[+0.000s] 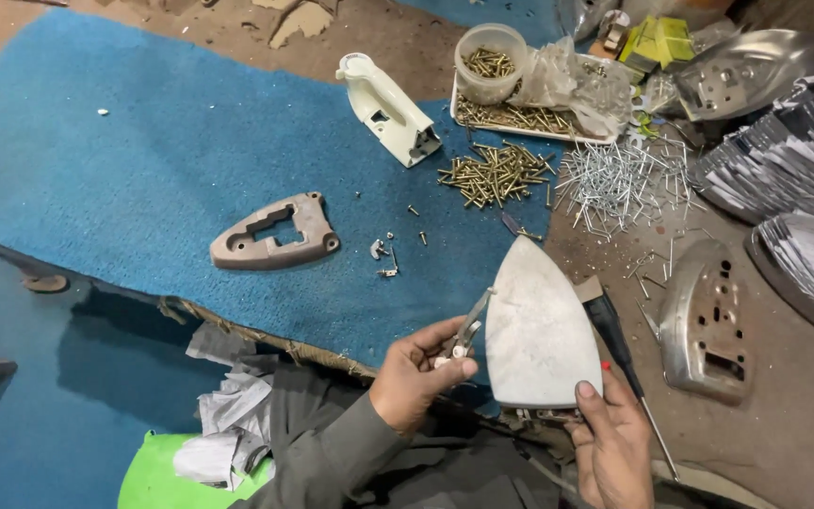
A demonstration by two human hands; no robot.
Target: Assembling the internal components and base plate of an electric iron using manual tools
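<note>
Now, left hand [414, 375] fingers pinching one metal strip [472, 325], right hand [611, 435] fingers gripping one soleplate [539, 330], screwdriver [619, 344]

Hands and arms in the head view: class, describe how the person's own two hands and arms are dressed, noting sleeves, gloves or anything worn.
Both hands are bare, with no gloves, rings or watch visible. The left hand emerges from a long grey-olive fabric sleeve reaching to the wrist, loose and creased. The right hand shows to the wrist; no sleeve is in view there.
</note>
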